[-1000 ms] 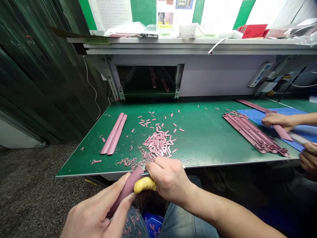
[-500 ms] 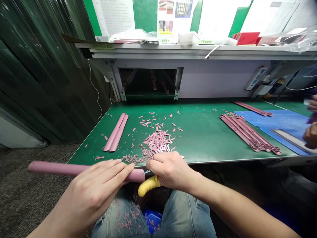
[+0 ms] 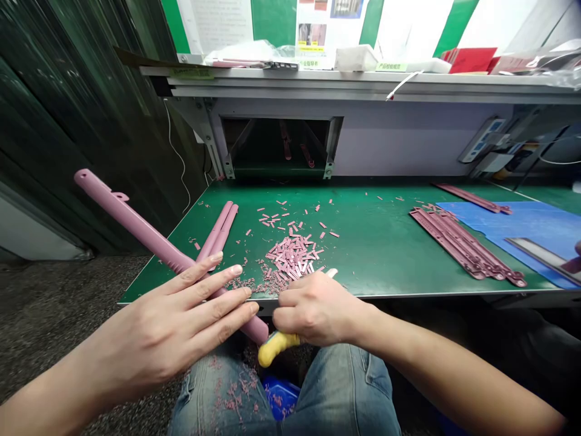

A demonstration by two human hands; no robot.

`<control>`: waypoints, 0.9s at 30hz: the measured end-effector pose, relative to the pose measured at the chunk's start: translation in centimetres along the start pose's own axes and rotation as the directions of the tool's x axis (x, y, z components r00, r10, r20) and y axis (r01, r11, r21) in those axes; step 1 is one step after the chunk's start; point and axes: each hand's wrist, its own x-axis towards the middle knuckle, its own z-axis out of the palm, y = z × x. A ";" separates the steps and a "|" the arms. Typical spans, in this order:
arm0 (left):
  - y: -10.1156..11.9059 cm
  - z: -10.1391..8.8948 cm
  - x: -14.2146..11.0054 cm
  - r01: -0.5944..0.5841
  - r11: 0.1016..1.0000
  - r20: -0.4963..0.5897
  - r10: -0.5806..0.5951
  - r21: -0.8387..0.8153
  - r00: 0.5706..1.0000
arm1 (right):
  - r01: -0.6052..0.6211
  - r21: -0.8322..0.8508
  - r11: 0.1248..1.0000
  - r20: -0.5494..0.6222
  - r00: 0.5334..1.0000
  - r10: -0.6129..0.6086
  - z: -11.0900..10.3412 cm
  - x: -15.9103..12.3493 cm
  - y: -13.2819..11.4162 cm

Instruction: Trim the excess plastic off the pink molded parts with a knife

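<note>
My left hand (image 3: 158, 330) holds a long pink plastic tube (image 3: 136, 221), its fingers lying across the top and its thumb hidden beneath. The tube slants from the upper left down to its near end above my lap, with a small tab on its far part. Beside that near end, my right hand (image 3: 315, 312) is closed round a small knife; a pale handle end (image 3: 333, 273) sticks out behind the fist, and the blade is mostly hidden. A yellow cover (image 3: 276, 347) sits on the right thumb, close against the tube's end.
Two pink tubes (image 3: 222, 227) lie on the green bench (image 3: 367, 242). A heap of pink offcuts (image 3: 295, 254) lies at its front middle. Several pink strips (image 3: 467, 245) rest by a blue sheet (image 3: 512, 221). Another person's hand (image 3: 577, 247) shows at the right edge.
The tube's far end has swung up and away, so it now slants and shows its tab. My left fingers have spread. The knife blade, visible earlier at the tube's end, is now mostly hidden.
</note>
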 end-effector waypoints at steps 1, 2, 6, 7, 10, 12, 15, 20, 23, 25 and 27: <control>-0.1 0.2 -0.1 0.025 1.000 -0.025 -0.025 -0.009 0.999 | 0.014 0.059 0.998 -0.029 1.000 -0.012 0.1 -0.1 0.1; -0.1 0.5 -0.3 0.070 0.997 -0.050 -0.072 -0.036 0.996 | 0.014 0.141 0.990 -0.083 0.997 -0.002 0.2 -0.2 0.1; 1.2 2.1 -0.4 0.410 0.843 -0.044 -0.451 -0.348 0.892 | -0.126 0.593 0.795 -0.291 0.887 0.357 0.6 -0.7 -0.6; 1.8 2.5 0.0 0.507 0.725 -0.004 -0.575 -0.466 0.818 | -0.183 0.694 0.697 -0.265 0.834 0.483 0.9 -0.7 -1.0; 3.7 3.9 2.0 0.556 0.223 0.118 -0.852 -0.801 0.511 | -0.300 0.893 0.334 -0.049 0.674 0.737 2.8 -0.7 -3.0; 4.2 4.9 3.9 0.349 -0.075 0.176 -0.947 -0.934 0.268 | -0.256 0.958 0.127 0.067 0.633 0.771 4.9 -0.7 -4.8; 2.5 6.2 6.1 0.060 -0.228 0.230 -0.973 -0.972 0.027 | -0.255 0.961 -0.110 0.259 0.676 0.690 8.0 -0.6 -7.5; -3.8 7.3 6.2 -0.103 -0.275 0.280 -0.960 -0.956 -0.030 | -0.346 0.902 -0.258 0.427 0.626 0.653 8.5 -0.5 -9.3; -2.9 8.2 5.7 -0.164 -0.325 0.327 -0.945 -0.931 0.014 | -0.278 0.940 -0.196 0.326 0.576 0.750 7.5 -0.2 -8.1; 0.4 9.2 5.9 -0.141 -0.471 0.450 -0.879 -0.871 0.161 | -0.281 0.953 -0.114 0.253 0.531 0.809 6.8 0.0 -6.8; 4.3 10.2 6.2 -0.107 -0.603 0.560 -0.783 -0.791 0.273 | -0.311 0.950 0.034 0.148 0.545 0.825 6.1 0.1 -5.5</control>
